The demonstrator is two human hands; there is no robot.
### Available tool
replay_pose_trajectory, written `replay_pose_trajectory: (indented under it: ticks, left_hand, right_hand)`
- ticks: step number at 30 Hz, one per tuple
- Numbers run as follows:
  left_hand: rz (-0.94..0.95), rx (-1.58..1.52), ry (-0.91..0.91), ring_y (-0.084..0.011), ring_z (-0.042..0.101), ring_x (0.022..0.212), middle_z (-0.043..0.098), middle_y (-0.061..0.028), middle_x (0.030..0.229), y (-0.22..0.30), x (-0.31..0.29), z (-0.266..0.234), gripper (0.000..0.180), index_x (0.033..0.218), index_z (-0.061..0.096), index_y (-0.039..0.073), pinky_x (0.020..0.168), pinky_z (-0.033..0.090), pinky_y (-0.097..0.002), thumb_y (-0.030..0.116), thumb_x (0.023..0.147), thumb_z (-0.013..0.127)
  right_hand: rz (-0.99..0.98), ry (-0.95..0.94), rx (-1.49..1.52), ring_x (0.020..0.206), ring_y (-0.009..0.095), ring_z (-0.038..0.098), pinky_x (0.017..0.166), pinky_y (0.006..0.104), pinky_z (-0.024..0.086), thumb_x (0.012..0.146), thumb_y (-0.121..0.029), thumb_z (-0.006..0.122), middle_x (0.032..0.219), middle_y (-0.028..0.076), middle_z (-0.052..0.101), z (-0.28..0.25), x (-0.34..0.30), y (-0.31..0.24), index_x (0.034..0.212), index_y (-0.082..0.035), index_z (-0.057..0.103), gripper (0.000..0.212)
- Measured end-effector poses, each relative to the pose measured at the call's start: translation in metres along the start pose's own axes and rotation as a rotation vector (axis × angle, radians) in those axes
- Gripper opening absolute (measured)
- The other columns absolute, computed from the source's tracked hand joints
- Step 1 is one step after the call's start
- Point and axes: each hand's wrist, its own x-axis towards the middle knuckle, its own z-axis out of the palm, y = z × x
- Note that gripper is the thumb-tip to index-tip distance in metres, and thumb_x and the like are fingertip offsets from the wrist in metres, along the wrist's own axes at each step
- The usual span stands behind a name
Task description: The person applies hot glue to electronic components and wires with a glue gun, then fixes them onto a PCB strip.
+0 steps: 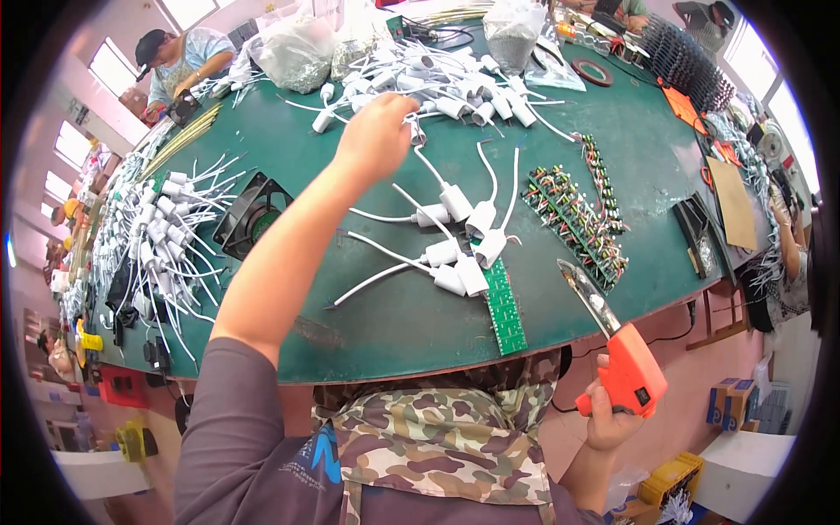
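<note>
My right hand (pixel 610 418) is wrapped round the handle of an orange-red soldering gun (pixel 636 372), held off the table's front edge with its metal nose pointing up and left. Stretched across the table, my left hand (pixel 378 133) has its fingers closed at a white lamp socket (pixel 418 133), at the near side of a pile of white sockets (pixel 429 86) with wire tails. Its fingertips are partly hidden. Several more wired sockets (pixel 455 203) lie together in the middle. Some of them rest on the far end of a green circuit board strip (pixel 505 311).
Populated circuit boards (pixel 577 223) lie right of the strip. To the left are a black fan (pixel 252 214) and a heap of wired white parts (pixel 166 232). Clear bags (pixel 293 52) and a brown tape roll (pixel 592 72) sit farther back. A co-worker (pixel 185 66) sits at the far left.
</note>
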Motion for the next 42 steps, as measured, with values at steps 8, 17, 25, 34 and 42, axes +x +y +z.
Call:
replay_pose_trajectory:
  ticks: [8, 17, 25, 34, 42]
  left_hand:
    - [0.396, 0.154, -0.064, -0.0321, 0.062, 0.098, 0.063, -0.0118, 0.102, -0.034, 0.074, 0.043, 0.022, 0.096, 0.068, 0.009, 0.084, 0.051, -0.0428, 0.004, 0.078, 0.055]
    - [0.359, 0.460, -0.212, -0.0291, 0.063, 0.097, 0.063, -0.0085, 0.101, -0.028, 0.077, 0.105, 0.019, 0.100, 0.063, 0.008, 0.079, 0.054, -0.0409, 0.012, 0.081, 0.059]
    - [0.296, 0.254, -0.339, -0.0344, 0.057, 0.108, 0.058, -0.0131, 0.110, -0.028, 0.090, 0.080, 0.026, 0.106, 0.059, 0.006, 0.090, 0.048, -0.0422, 0.011, 0.081, 0.063]
    - [0.278, -0.334, 0.368, -0.0324, 0.065, 0.088, 0.066, -0.0144, 0.099, 0.035, 0.099, -0.036, 0.021, 0.104, 0.062, 0.005, 0.076, 0.051, -0.0393, 0.010, 0.085, 0.069]
    - [0.520, -0.278, 0.104, -0.0304, 0.059, 0.077, 0.058, -0.0086, 0.088, 0.101, -0.008, -0.078, 0.021, 0.098, 0.063, 0.009, 0.067, 0.047, -0.0403, 0.009, 0.078, 0.071]
  right_hand:
    - [0.042, 0.017, 0.002, 0.065, 0.013, 0.061, 0.059, 0.0268, 0.052, 0.081, -0.004, 0.063, 0.101, 0.018, 0.067, -0.013, -0.003, 0.005, 0.114, 0.011, 0.057, 0.037]
    - [-0.015, 0.083, 0.000, 0.060, 0.012, 0.059, 0.058, 0.0245, 0.049, 0.077, 0.005, 0.059, 0.097, 0.018, 0.068, -0.017, 0.003, 0.008, 0.113, 0.011, 0.059, 0.036]
    - [0.017, 0.047, -0.012, 0.064, 0.013, 0.060, 0.058, 0.0263, 0.052, 0.081, -0.004, 0.063, 0.105, 0.020, 0.066, -0.019, 0.002, 0.008, 0.114, 0.009, 0.057, 0.035]
    - [-0.005, 0.001, 0.057, 0.061, 0.013, 0.060, 0.057, 0.0257, 0.051, 0.081, -0.001, 0.061, 0.103, 0.019, 0.068, -0.009, -0.004, -0.006, 0.113, 0.009, 0.057, 0.034]
    - [-0.016, 0.025, 0.040, 0.060, 0.013, 0.059, 0.055, 0.0253, 0.049, 0.081, -0.001, 0.061, 0.103, 0.019, 0.068, -0.009, -0.014, -0.008, 0.115, 0.010, 0.057, 0.035]
